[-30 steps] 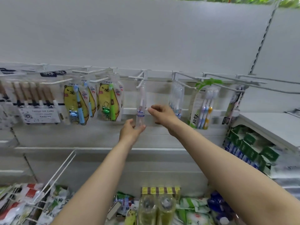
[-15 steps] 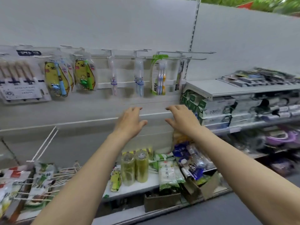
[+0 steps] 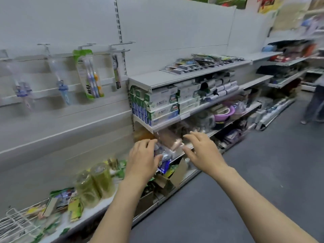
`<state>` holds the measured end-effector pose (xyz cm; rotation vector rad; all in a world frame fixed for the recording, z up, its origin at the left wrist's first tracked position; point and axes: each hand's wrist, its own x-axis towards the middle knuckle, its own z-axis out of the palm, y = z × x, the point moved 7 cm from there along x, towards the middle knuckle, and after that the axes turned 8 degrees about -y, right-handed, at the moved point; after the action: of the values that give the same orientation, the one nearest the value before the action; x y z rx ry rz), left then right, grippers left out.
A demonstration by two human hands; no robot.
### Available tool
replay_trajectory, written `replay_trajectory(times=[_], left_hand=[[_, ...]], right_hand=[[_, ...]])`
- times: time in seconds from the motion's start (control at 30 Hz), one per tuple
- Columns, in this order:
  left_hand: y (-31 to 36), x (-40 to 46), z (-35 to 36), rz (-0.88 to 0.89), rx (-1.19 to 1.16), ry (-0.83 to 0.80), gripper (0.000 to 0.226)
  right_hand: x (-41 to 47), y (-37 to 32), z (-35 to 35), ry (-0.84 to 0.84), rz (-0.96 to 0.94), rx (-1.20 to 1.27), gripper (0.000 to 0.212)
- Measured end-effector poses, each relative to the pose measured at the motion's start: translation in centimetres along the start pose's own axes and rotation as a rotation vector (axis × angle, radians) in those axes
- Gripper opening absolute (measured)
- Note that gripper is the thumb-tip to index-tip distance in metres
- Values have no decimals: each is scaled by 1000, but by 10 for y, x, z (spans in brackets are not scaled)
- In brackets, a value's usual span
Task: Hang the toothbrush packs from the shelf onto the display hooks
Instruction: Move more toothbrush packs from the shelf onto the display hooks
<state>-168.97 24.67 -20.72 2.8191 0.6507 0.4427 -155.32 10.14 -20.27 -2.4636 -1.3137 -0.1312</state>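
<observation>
Flat toothbrush packs point(image 3: 201, 63) lie in a row on the top white shelf point(image 3: 154, 79) at the right. On the display hooks point(image 3: 122, 45) at upper left hang a green toothbrush pack point(image 3: 88, 76), a dark pack point(image 3: 117, 71) and two clear packs point(image 3: 60, 79). My left hand point(image 3: 142, 158) and my right hand point(image 3: 201, 148) are both held out low in front of the lower shelves. Their fingers are loosely spread and neither holds anything. They are well below the hooks and the top shelf.
Boxed toothpaste point(image 3: 157, 102) fills the shelf under the packs. Bottles point(image 3: 94, 183) and bagged goods crowd the bottom shelf at left. A cardboard box point(image 3: 173, 176) sits by the floor. Grey aisle floor point(image 3: 245, 181) lies to the right, where a person point(image 3: 313, 102) stands far off.
My view has swung right, away from the hooks and toward the shelves. Both hands have dropped from the hanging clear pack to low in front of the lower shelves, holding nothing.
</observation>
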Motion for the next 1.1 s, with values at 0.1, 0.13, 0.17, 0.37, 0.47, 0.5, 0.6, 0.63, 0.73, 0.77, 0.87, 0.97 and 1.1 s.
replay_trajectory(times=[0.1, 0.13, 0.17, 0.37, 0.47, 0.5, 0.6, 0.63, 0.73, 0.77, 0.87, 0.97, 1.1], left_hand=[[51, 35, 39, 54, -32, -42, 54], [69, 50, 51, 71, -43, -51, 54], [89, 66, 61, 88, -51, -56, 53], [206, 163, 111, 194, -31, -100, 57], [251, 210, 132, 216, -29, -111, 57], [263, 225, 138, 220, -29, -104, 56], [292, 267, 159, 217, -19, -112, 56], [297, 279, 165, 211, -9, -115, 55], [305, 319, 176, 182, -1, -78, 52], [306, 335, 180, 172, 1, -66, 51], [313, 390, 192, 166, 9, -39, 53], [322, 453, 204, 185, 3, -8, 54], [341, 554, 210, 199, -3, 33, 52]], right_hand=[[-5, 60, -2, -22, 71, 38, 48], [-3, 82, -5, -23, 86, 41, 48], [-1, 104, -11, -24, 101, 41, 49], [14, 238, -60, -85, 142, -45, 50], [25, 301, -81, -126, 176, -65, 51], [31, 320, -87, -126, 182, -72, 52], [57, 372, -95, -123, 194, -60, 52], [67, 385, -95, -124, 192, -46, 51], [106, 419, -92, -114, 174, 0, 51], [121, 429, -89, -111, 161, 10, 52], [173, 460, -83, -106, 120, 23, 51], [231, 494, -87, -74, 85, 2, 50], [312, 550, -104, -47, 69, -35, 54]])
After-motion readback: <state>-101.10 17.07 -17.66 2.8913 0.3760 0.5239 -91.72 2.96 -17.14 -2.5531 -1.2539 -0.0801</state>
